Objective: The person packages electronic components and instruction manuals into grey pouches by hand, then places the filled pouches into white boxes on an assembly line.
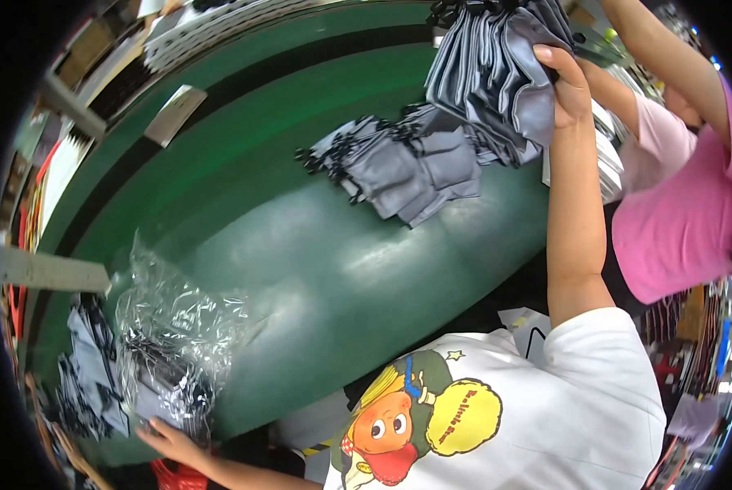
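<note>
High at the right, my right hand (569,86) grips a thick bundle of shiny grey fabric pouches (497,77) with black cord-like ends, thumb on the near side. Below it, a fanned pile of the same grey pouches (411,175) lies on the green table (301,294). At the lower left, my left hand (170,445) has its fingers spread at the edge of a clear plastic bag (190,306). More grey pouches (158,392) show inside that bag. Beside it lies another heap of grey pouches (92,359).
A person in a pink top (680,237) stands at the right, arm reaching over the table. Another person's hand (76,453) is at the lower left edge. White stacked sheets (607,155) stand beyond my right forearm. A grey post (51,269) juts in at the left.
</note>
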The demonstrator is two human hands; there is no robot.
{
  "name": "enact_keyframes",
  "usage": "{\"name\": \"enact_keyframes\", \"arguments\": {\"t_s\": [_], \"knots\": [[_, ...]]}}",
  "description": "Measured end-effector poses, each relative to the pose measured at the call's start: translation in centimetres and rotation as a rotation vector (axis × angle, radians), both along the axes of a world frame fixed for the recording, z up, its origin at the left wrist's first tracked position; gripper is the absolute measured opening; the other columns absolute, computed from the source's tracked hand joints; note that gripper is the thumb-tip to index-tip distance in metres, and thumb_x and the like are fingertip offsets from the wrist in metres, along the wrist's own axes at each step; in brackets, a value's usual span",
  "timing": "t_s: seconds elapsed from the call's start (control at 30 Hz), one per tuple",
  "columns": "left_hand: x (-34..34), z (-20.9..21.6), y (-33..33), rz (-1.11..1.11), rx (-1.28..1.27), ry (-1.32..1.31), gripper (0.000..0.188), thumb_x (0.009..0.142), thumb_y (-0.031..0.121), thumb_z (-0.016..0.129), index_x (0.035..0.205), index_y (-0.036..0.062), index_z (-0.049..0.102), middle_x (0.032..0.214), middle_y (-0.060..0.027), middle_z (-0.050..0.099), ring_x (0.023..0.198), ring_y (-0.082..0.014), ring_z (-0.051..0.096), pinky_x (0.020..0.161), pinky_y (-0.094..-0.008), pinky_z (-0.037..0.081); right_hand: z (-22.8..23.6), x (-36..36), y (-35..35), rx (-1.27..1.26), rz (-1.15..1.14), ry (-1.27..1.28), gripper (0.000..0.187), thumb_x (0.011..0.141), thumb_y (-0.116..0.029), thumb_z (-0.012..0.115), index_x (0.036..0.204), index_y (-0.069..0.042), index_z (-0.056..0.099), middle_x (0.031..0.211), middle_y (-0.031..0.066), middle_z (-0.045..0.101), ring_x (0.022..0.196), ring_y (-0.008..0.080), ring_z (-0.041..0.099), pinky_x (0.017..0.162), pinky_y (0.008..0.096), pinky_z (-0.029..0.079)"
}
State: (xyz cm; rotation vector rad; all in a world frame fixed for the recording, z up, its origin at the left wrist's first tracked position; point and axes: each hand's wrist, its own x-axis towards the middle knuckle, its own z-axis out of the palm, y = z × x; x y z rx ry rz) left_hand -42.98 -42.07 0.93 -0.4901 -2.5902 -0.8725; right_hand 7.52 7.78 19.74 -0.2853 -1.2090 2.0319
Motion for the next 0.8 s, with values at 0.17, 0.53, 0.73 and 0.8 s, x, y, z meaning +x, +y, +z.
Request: {"name": "enact_keyframes", "arguments": {"t_s": [0.17,0.53,0.73,0.8], "knots": [[10.9,9.6,9.3,-0.31,0.432,0.266,0.042,0.089,0.023,0.05,0.125,-0.0007,0.048,0.12,-0.0173,0.054,0.104,-0.0272,0.055,0.086,-0.0336,0.045,0.1,2.5,-0.8,-0.005,-0.005,-0.009,0.046,0.075,-0.006,0.052,0.121,0.001,0.05,0.11,0.0108,0.061,0.093,0.0188,0.06,0.082,0.0253,0.046],[31.3,5.7,31.3,-1.286,0.733,-2.48,0.061,0.087,0.034,0.055,0.137,0.0089,0.032,0.117,-0.0165,0.052,0.103,-0.022,0.053,0.086,-0.0336,0.042,-6.3,3.0,-7.7,0.146,-0.206,0.134,0.062,0.058,0.004,0.057,0.12,0.003,0.052,0.107,0.0139,0.063,0.092,0.0235,0.061,0.085,0.0315,0.046],[37.5,7.4,38.6,-1.394,0.659,-1.514,0.049,0.08,-0.008,0.052,0.126,0.0037,0.04,0.096,-0.0072,0.052,0.082,-0.0099,0.049,0.075,-0.0189,0.041,-7.0,9.4,-2.8,0.041,-0.567,-0.403,0.054,0.063,-0.001,0.061,0.116,0.005,0.054,0.105,0.0126,0.064,0.087,0.022,0.06,0.082,0.0298,0.045],[38.8,6.1,41.3,-1.436,0.724,-1.294,0.048,0.08,-0.008,0.051,0.125,0.003,0.039,0.097,-0.0083,0.052,0.083,-0.011,0.05,0.076,-0.0197,0.042,-7.2,10.5,-1.1,0.049,-0.619,-0.488,0.053,0.063,-0.001,0.062,0.115,0.005,0.054,0.105,0.0123,0.064,0.086,0.0215,0.059,0.082,0.0296,0.045]]}}
